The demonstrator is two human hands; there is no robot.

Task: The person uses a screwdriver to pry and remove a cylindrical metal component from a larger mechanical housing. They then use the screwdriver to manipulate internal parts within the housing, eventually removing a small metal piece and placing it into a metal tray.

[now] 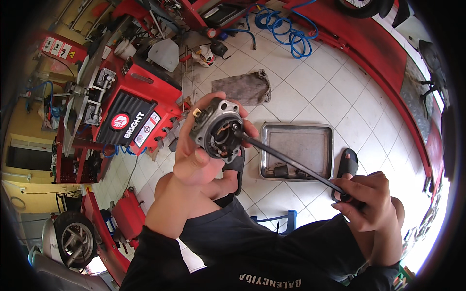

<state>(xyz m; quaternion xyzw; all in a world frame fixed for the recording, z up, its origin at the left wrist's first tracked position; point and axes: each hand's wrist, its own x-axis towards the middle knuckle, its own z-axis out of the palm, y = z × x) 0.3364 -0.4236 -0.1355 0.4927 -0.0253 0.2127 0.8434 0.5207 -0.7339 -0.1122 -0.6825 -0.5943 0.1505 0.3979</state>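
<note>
My left hand [196, 162] is wrapped round a round metal motor housing [206, 136] and holds it up, its open end facing me. Dark parts and a small coppery piece show inside its rim; the exact kind of part I cannot tell. My right hand [366, 199] grips the handle end of a long black screwdriver [291, 161], whose handle is mostly hidden by the fingers. The shaft slants up to the left, and its tip reaches the inner right side of the housing's opening. Whether it sits in a screw is too small to tell.
On the tiled floor beyond my knees lies a metal tray [297, 127] with dark cylindrical parts at its near edge. A grey cloth [242, 87] lies farther off, near a coiled blue hose [291, 31]. Left stands a red machine [167, 89]; a red lift platform [374, 58] curves along the right.
</note>
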